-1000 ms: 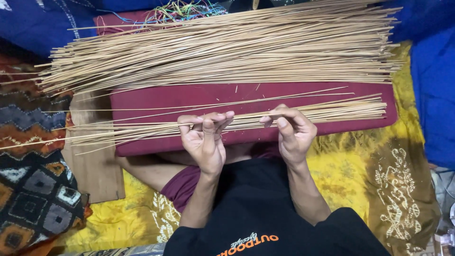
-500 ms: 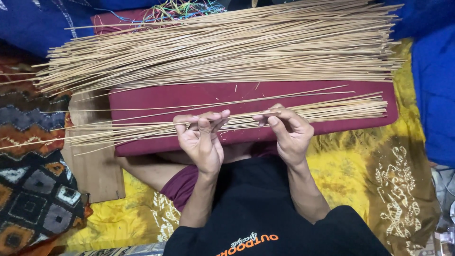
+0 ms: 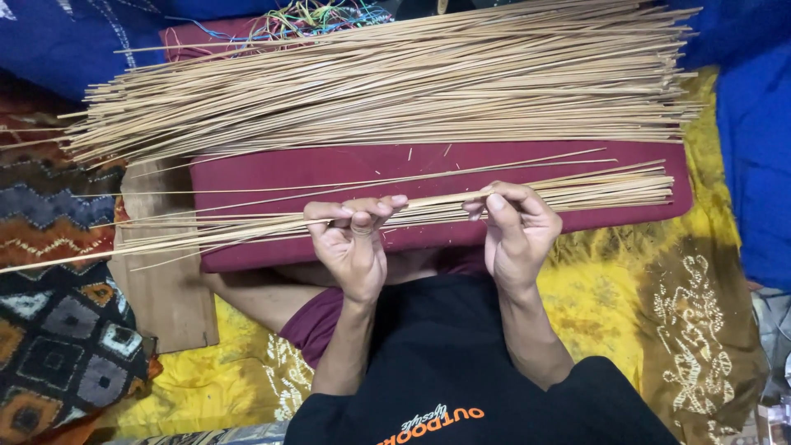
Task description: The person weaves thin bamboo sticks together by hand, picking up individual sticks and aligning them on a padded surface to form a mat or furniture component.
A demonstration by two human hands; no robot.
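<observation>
My left hand (image 3: pixel 353 241) and my right hand (image 3: pixel 512 222) pinch one thin bamboo stick (image 3: pixel 432 199) between their fingertips, holding it level over a dark red cushion (image 3: pixel 329 169). Under the hands lies a small bundle of the same tan sticks (image 3: pixel 577 189), stretching across the near half of the cushion. A much larger heap of long sticks (image 3: pixel 395 78) covers the cushion's far side, its ends fanning out to the left.
A wooden board (image 3: pixel 169 297) sits under the cushion's left end. Yellow patterned cloth (image 3: pixel 626 305) covers the floor on the right, a dark patchwork fabric (image 3: pixel 49 354) lies left, blue cloth (image 3: pixel 754 165) at far right, coloured threads (image 3: pixel 317 15) at top.
Both hands have shifted slightly along the stick while still pinching it; the piles lie as before.
</observation>
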